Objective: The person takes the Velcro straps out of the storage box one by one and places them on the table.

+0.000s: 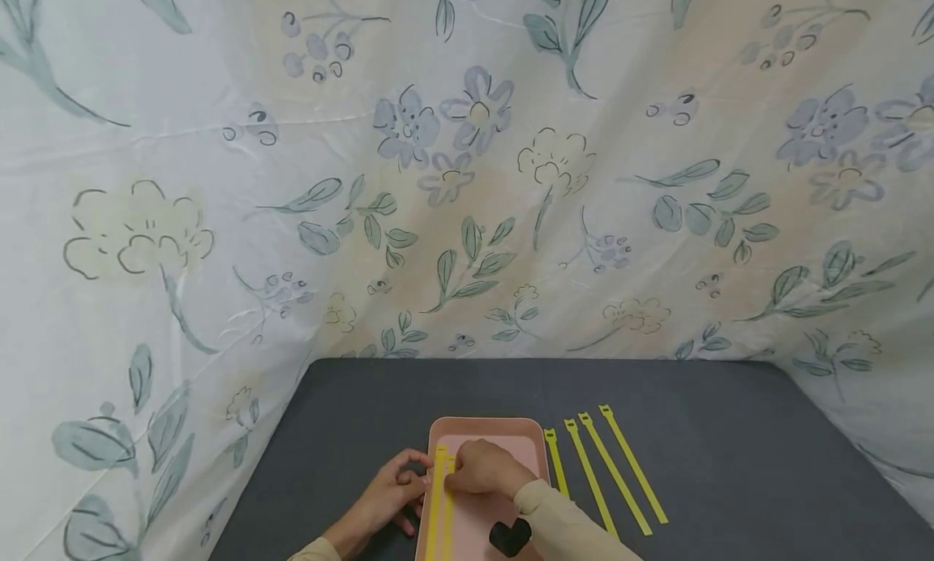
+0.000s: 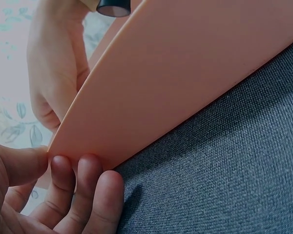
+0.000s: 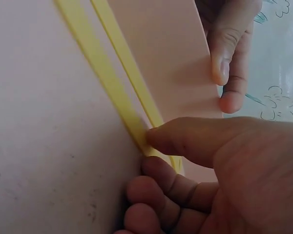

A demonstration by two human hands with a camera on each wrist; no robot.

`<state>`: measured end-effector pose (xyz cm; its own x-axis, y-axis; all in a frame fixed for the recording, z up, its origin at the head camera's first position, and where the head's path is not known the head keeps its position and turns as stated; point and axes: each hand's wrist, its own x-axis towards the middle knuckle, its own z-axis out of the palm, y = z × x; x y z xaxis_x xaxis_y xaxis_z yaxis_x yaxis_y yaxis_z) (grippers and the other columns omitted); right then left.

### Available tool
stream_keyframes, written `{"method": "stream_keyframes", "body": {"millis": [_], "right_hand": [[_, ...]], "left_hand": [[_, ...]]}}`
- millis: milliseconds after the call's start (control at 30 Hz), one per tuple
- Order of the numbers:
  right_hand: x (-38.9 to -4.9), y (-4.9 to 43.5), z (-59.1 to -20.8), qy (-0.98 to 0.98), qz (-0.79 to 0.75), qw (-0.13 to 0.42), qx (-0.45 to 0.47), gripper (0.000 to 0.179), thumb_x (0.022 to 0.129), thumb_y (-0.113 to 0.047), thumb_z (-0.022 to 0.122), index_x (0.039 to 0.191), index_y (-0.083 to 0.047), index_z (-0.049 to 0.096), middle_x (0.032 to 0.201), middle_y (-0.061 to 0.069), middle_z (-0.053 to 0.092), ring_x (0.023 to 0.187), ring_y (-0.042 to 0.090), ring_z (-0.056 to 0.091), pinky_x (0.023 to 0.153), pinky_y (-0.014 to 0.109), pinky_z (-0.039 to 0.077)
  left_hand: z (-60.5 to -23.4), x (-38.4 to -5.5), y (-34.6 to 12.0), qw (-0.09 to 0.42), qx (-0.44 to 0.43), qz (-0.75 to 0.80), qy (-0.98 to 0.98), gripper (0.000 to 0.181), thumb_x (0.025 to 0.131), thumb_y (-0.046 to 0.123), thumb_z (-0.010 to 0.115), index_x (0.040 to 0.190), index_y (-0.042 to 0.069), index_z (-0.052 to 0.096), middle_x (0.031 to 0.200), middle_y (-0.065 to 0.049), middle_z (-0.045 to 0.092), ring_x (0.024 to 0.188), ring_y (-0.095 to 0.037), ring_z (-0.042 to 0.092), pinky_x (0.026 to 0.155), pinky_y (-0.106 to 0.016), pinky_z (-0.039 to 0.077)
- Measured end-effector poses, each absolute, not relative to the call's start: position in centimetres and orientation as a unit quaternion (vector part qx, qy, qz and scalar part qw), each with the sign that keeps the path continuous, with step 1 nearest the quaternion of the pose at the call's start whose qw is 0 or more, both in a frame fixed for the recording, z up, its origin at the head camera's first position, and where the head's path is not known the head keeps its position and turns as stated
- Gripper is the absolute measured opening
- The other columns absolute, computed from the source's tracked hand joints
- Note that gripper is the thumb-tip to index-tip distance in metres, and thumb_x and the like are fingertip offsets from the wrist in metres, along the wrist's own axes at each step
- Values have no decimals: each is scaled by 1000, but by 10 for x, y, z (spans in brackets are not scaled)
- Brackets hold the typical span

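A pink tray (image 1: pixel 487 421) holds two yellow cable ties side by side along its left wall. My right hand (image 1: pixel 485 468) reaches into the tray and pinches the inner cable tie (image 3: pixel 105 80) between thumb and forefinger, near its head end. Closer to the wall lies the other cable tie (image 1: pixel 435 504), flat on the tray floor. My left hand (image 1: pixel 387 492) is at the tray's left side. In the left wrist view, its thumb and fingertips (image 2: pixel 107 187) touch the outer wall and rim from outside, without gripping round it.
To the right of the tray, several more yellow cable ties (image 1: pixel 633 464) lie slanted on the dark grey tabletop (image 1: pixel 730 431). A black heart-shaped thing (image 1: pixel 510 537) shows beside the right sleeve (image 1: pixel 565 524). A floral cloth (image 1: pixel 467 245) hangs behind the table.
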<state>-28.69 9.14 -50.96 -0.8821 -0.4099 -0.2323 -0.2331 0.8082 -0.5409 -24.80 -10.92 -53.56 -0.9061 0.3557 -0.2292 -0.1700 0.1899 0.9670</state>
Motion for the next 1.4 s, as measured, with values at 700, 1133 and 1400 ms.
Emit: {"method": "stream_keyframes", "body": {"millis": [700,1133,1400], "right_hand": [[-283,104,-492,931,-248,234,-134,39,79,-23,75,54,-16,46,49,-6,34,44,12,31,47,27,23],[-284,123,-499,887,-360,246,-150,33,83,-18,68,54,-9,56,49,-3,43,44,12,38,46,25,30],[-284,134,-506,854,-442,234,-145,23,90,-19,69,71,-6,72,60,0,59,54,12,55,55,26,47]], "left_hand": [[-539,-246,-106,202,69,644,734,35,98,14,60,129,0,50,76,1,63,66,-14,61,46,-25,52],[-541,-246,-109,204,68,647,732,36,99,15,61,129,0,50,76,1,62,67,-14,60,46,-24,51],[-540,-245,-109,204,66,646,733,36,98,16,61,129,0,50,77,0,63,67,-14,60,46,-25,51]]}}
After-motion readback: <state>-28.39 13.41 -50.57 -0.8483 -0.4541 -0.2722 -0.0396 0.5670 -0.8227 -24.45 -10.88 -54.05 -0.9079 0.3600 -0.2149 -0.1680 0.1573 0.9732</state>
